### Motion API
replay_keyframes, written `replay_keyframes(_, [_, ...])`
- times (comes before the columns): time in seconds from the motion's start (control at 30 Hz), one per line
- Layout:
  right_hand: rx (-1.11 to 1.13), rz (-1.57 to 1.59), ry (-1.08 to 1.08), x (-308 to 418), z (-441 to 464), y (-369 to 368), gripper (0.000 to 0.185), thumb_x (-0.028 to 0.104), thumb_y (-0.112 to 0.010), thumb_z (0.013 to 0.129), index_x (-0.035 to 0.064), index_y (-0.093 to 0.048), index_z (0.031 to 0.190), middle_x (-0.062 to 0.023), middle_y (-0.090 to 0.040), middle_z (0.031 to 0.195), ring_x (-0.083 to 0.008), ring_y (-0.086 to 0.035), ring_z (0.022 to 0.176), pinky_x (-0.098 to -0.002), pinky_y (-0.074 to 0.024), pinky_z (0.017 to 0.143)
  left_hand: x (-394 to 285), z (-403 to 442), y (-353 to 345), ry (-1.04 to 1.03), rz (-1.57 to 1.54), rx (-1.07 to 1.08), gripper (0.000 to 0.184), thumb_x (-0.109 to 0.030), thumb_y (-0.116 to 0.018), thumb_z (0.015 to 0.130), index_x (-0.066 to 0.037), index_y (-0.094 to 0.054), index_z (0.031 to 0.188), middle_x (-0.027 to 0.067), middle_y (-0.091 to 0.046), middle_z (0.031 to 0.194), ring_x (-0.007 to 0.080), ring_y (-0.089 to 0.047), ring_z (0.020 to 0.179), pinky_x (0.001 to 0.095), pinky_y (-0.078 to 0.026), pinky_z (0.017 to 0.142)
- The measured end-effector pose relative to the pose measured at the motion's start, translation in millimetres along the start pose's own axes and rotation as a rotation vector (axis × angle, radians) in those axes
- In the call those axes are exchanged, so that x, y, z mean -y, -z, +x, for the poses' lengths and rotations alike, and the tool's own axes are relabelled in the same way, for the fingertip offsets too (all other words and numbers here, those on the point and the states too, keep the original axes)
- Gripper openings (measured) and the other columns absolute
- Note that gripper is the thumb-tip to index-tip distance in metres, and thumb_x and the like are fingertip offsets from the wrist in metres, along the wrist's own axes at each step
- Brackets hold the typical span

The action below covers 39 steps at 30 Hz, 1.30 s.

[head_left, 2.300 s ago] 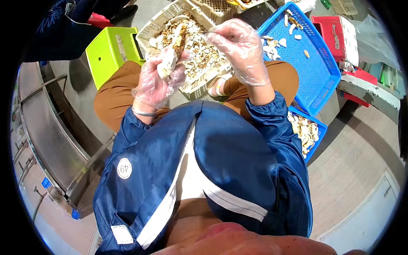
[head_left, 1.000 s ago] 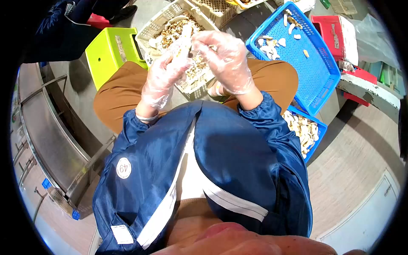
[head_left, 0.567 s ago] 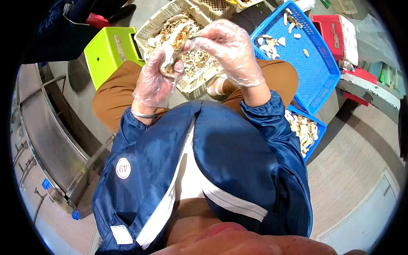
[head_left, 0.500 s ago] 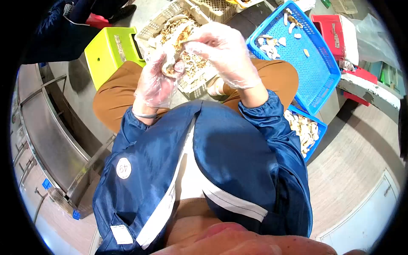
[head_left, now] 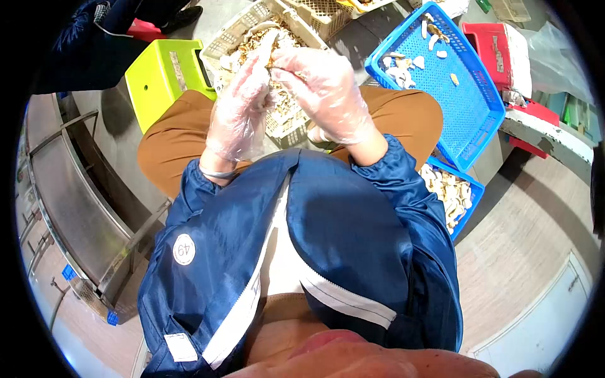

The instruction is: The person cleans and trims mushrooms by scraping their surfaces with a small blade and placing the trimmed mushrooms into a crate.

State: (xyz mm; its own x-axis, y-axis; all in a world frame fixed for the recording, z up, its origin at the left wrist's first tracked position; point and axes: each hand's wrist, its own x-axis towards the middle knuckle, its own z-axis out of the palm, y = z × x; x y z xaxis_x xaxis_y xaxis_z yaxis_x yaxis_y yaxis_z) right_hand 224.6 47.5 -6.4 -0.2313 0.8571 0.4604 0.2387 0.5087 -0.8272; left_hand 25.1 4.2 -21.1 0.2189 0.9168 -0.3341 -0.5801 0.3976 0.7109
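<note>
My left hand [head_left: 239, 116], in a clear plastic glove, is wrapped round a whitish mushroom piece [head_left: 267, 49] with a brown patch. Close beside it, my right hand [head_left: 331, 94], gloved too, has thumb and fingers pressed together at the piece's edge; what they pinch is too small to name. Below both hands stands a cream perforated crate [head_left: 220, 45] of brown and white scraps [head_left: 287, 116]. To the right, a blue basket [head_left: 466, 104] holds several pale pieces [head_left: 400, 72]. A smaller blue basket [head_left: 474, 192] under it is full of cut pieces [head_left: 449, 192].
A green stool [head_left: 154, 82] stands left of the crate, and a metal frame [head_left: 82, 208] at far left. Another person's dark clothing [head_left: 82, 57] shows at the upper left. A red stool [head_left: 484, 47] and a worn bench edge [head_left: 548, 135] are at the right.
My hands have come closer together, and my right hand has moved left against the mushroom piece. The piece has turned in my left hand, showing less of its brown side. The baskets look unchanged.
</note>
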Motion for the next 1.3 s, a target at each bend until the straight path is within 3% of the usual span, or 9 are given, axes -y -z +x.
replay_keyframes(0.1, [0.023, -0.154, 0.026, 7, -1, 0, 0.012, 0.004, -0.077, 0.091, 0.0008, -0.075, 0.102, -0.017, -0.077, 0.098, -0.0301, -0.076, 0.087, -0.0347, -0.0588, 0.08, -5, -4, -23, -0.048, 0.17, -0.078, 0.068, -0.027, -0.069, 0.104, 0.004, -0.043, 0.159, -0.0005, -0.06, 0.105, 0.0108, -0.052, 0.089, 0.0269, -0.045, 0.084])
replay_keyframes(0.23, [-0.102, 0.047, -0.046, 0, 2, -1, 0.01, 0.009, -0.073, 0.092, 0.003, -0.075, 0.1, -0.0146, -0.076, 0.093, -0.0315, -0.074, 0.083, -0.0385, -0.0572, 0.074, -5, -3, -20, -0.02, 0.088, -0.078, 0.062, -0.026, -0.069, 0.104, 0.004, -0.048, 0.154, 0.0008, -0.063, 0.109, 0.0119, -0.056, 0.091, 0.0272, -0.047, 0.084])
replay_keyframes(0.3, [-0.194, 0.275, -0.325, -15, 1, 2, 0.012, 0.007, -0.073, 0.096, 0.0007, -0.078, 0.104, -0.0087, -0.078, 0.093, -0.0139, -0.071, 0.081, -0.0292, -0.0561, 0.077, -5, -3, -18, 0.027, -0.049, -0.08, 0.059, -0.024, -0.068, 0.104, 0.003, -0.049, 0.153, 0.002, -0.064, 0.113, 0.0124, -0.058, 0.092, 0.0279, -0.048, 0.085])
replay_keyframes(0.43, [-0.489, 0.31, -0.338, -59, 5, 20, 0.009, 0.004, -0.075, 0.095, 0.0004, -0.079, 0.104, -0.0055, -0.078, 0.092, -0.0086, -0.069, 0.082, -0.0268, -0.0559, 0.075, -6, 1, 8, 0.147, -0.314, -0.009, 0.053, -0.028, -0.066, 0.105, 0.0, -0.054, 0.148, 0.0125, -0.066, 0.136, 0.0194, -0.06, 0.098, 0.033, -0.051, 0.084])
replay_keyframes(0.63, [0.1, 0.332, -0.272, -5, 4, 15, 0.012, 0.005, -0.079, 0.091, -0.0023, -0.077, 0.101, -0.0107, -0.078, 0.104, -0.0167, -0.073, 0.094, -0.0313, -0.0576, 0.086, -6, 6, 2, 0.122, -0.352, -0.012, 0.043, -0.024, -0.059, 0.108, -0.002, -0.057, 0.145, 0.0131, -0.068, 0.13, 0.0226, -0.063, 0.103, 0.0357, -0.052, 0.091])
replay_keyframes(0.93, [0.142, 0.277, -0.274, 5, 8, 22, 0.011, 0.009, -0.077, 0.092, -0.0009, -0.076, 0.096, -0.0109, -0.077, 0.091, -0.0173, -0.073, 0.084, -0.0322, -0.0563, 0.077, -5, 0, -7, 0.009, -0.048, -0.031, 0.055, -0.023, -0.059, 0.106, 0.0, -0.048, 0.155, 0.0101, -0.064, 0.136, 0.0188, -0.062, 0.109, 0.0328, -0.052, 0.097])
replay_keyframes(1.07, [0.013, 0.052, -0.043, -5, 8, 13, 0.012, 0.01, -0.079, 0.092, 0.0004, -0.078, 0.1, -0.0092, -0.078, 0.092, -0.0148, -0.072, 0.082, -0.0302, -0.0559, 0.075, -3, -2, -12, -0.005, 0.069, -0.067, 0.06, -0.027, -0.061, 0.105, 0.001, -0.047, 0.155, 0.0078, -0.064, 0.126, 0.0173, -0.063, 0.1, 0.0317, -0.051, 0.09])
replay_keyframes(1.17, [-0.003, 0.484, -0.406, -12, 2, 10, 0.014, 0.009, -0.079, 0.092, 0.0013, -0.079, 0.103, -0.0083, -0.077, 0.092, -0.0132, -0.071, 0.084, -0.03, -0.0559, 0.076, -6, -2, -12, 0.026, -0.053, -0.038, 0.057, -0.028, -0.06, 0.106, 0.001, -0.049, 0.153, 0.0081, -0.065, 0.125, 0.0182, -0.063, 0.1, 0.0318, -0.052, 0.088])
replay_keyframes(1.3, [0.105, 0.616, -0.426, -13, 6, 15, 0.013, 0.01, -0.081, 0.091, -0.0013, -0.079, 0.098, -0.0051, -0.075, 0.097, -0.0113, -0.07, 0.087, -0.03, -0.0563, 0.079, -8, -1, -5, 0.095, -0.119, -0.076, 0.051, -0.026, -0.059, 0.107, 0.0, -0.053, 0.15, 0.0088, -0.066, 0.127, 0.0186, -0.063, 0.101, 0.0313, -0.052, 0.087])
